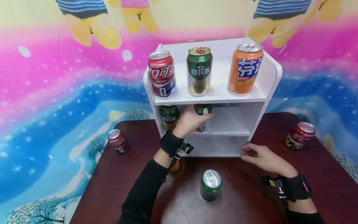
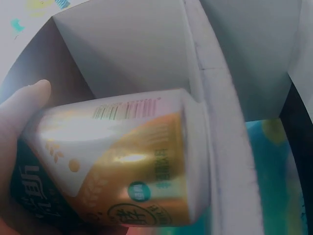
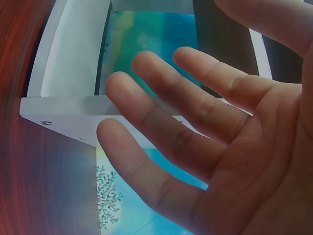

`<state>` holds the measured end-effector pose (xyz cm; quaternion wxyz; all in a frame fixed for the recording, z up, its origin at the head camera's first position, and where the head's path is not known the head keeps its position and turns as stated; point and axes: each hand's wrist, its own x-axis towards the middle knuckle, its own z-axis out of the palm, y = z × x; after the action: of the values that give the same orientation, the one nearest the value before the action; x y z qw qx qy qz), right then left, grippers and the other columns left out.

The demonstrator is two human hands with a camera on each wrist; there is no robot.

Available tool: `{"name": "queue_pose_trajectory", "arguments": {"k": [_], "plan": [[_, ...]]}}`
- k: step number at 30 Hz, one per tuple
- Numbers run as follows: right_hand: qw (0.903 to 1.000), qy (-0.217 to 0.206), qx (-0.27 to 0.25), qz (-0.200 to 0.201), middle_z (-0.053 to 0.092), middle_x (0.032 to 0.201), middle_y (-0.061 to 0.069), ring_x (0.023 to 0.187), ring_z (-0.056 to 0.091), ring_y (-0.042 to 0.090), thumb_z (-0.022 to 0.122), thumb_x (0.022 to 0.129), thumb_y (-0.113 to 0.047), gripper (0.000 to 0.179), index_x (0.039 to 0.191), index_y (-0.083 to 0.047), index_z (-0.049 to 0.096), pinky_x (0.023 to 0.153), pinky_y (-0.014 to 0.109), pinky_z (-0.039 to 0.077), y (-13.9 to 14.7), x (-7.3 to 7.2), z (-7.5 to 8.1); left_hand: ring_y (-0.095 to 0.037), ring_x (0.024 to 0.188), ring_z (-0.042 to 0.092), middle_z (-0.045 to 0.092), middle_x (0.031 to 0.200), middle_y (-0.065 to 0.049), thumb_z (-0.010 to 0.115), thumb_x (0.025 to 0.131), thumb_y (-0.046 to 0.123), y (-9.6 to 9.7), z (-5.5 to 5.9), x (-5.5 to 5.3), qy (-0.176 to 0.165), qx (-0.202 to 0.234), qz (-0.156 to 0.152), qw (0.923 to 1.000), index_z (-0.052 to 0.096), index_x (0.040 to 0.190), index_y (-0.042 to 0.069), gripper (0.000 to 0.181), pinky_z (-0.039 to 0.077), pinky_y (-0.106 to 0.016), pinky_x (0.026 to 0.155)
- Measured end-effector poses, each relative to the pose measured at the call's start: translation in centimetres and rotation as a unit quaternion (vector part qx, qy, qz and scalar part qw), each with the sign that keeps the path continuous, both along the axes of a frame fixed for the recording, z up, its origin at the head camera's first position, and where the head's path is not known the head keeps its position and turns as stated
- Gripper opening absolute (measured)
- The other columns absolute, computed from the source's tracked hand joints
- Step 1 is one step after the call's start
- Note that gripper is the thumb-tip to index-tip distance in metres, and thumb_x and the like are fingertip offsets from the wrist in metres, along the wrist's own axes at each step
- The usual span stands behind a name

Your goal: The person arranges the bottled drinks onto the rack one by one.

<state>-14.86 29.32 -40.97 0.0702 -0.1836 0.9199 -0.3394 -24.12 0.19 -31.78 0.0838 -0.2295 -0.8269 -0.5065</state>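
Note:
My left hand (image 1: 190,120) reaches into the middle shelf level and grips a green and gold drink can (image 2: 142,161). In the left wrist view the can's lower end is close to the shelf board's front edge (image 2: 222,117); whether it touches cannot be told. Left of that hand stands a similar green can (image 1: 169,115), partly hidden. Beside the lower right front corner of the white shelf unit (image 1: 223,133) is my right hand (image 1: 264,158), its fingers loosely bent with nothing in them. The right wrist view shows its palm and spread fingers (image 3: 161,117).
On the top board stand a red cola can (image 1: 162,74), a green can (image 1: 199,73) and an orange can (image 1: 245,70). The dark table (image 1: 237,193) bears a green can (image 1: 211,185), red cans left (image 1: 118,141) and right (image 1: 300,135), and an orange can (image 1: 175,166) partly behind my left wrist.

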Motion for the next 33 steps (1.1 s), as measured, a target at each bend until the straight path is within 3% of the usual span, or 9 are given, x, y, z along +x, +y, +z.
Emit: {"name": "queue_pose_trajectory", "arguments": {"k": [8,15,22,33], "plan": [[1.0,0.003,0.0,0.005,0.063,0.097,0.0,0.089,0.061,0.017,0.062,0.093,-0.026,0.035,0.116,-0.001,0.059,0.071,0.027,0.051,0.0,-0.1,-0.2,-0.016,0.119,0.047,0.043,0.136,-0.007,0.08,0.075,0.033,-0.1,-2.0,0.5,-0.038,0.013,0.012,0.9991,0.016,0.149,0.014,0.099,0.038,-0.033,0.098],[1.0,-0.003,0.005,0.002,0.062,0.097,-0.001,0.089,0.061,0.016,0.062,0.093,-0.031,0.036,0.116,-0.004,0.06,0.072,0.026,0.051,0.0,0.0,-0.2,-0.018,0.114,0.049,0.045,0.129,-0.009,0.08,0.074,0.027,-0.1,-3.4,0.5,-0.06,-0.007,0.016,0.9981,0.019,0.146,0.009,0.096,0.039,-0.035,0.097],[1.0,0.001,0.003,0.005,0.063,0.096,-0.001,0.088,0.061,0.015,0.062,0.092,-0.032,0.036,0.116,-0.003,0.06,0.071,0.026,0.051,0.0,-0.1,-0.1,-0.017,0.105,0.055,0.052,0.12,-0.007,0.082,0.072,0.027,-0.2,-3.5,0.7,-0.047,-0.018,0.033,0.9982,0.033,0.137,0.009,0.084,0.044,-0.034,0.089],[1.0,-0.006,-0.002,0.003,0.063,0.098,0.0,0.089,0.061,0.015,0.062,0.092,-0.032,0.036,0.115,-0.005,0.06,0.071,0.026,0.051,0.2,0.0,0.1,-0.017,0.102,0.057,0.054,0.116,-0.006,0.082,0.071,0.034,0.4,-3.9,0.7,-0.015,-0.033,0.069,0.997,0.033,0.137,0.007,0.087,0.047,-0.032,0.084]]}}
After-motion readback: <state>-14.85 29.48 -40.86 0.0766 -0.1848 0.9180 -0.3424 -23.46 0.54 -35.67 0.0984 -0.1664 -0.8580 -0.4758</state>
